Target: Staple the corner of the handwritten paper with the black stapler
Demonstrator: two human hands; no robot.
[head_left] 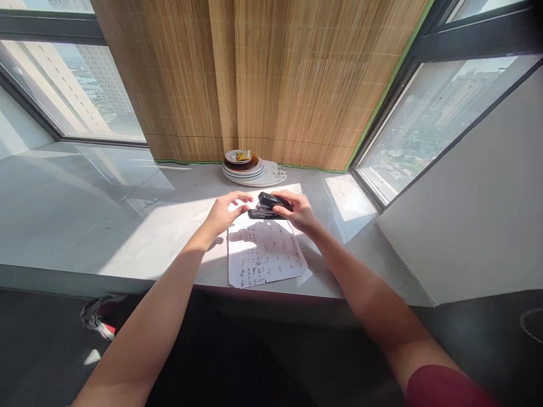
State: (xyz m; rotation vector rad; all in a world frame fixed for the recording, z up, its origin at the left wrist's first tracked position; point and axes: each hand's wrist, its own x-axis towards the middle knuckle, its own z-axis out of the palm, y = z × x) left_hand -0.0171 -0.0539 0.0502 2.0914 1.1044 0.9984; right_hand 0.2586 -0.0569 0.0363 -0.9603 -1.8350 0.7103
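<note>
A black stapler [266,207] is held in my right hand [300,210], thumb and fingers wrapped round its rear end. Its jaws gape toward the left. My left hand [227,211] is just left of the stapler's front end, fingers apart and curved, thumb pointing at the jaws. I cannot make out anything between those fingers. Beneath the stapler lie sheets of white paper [271,254] covered in handwriting. They overlap at slightly different angles, and the hands' shadows fall across their upper part.
A stack of plates [244,169] stands at the back of the grey ledge [169,237], a large patterned white plate [278,175] under it. Behind hangs a bamboo blind [271,85], with windows on both sides. The ledge's front edge runs just below the papers.
</note>
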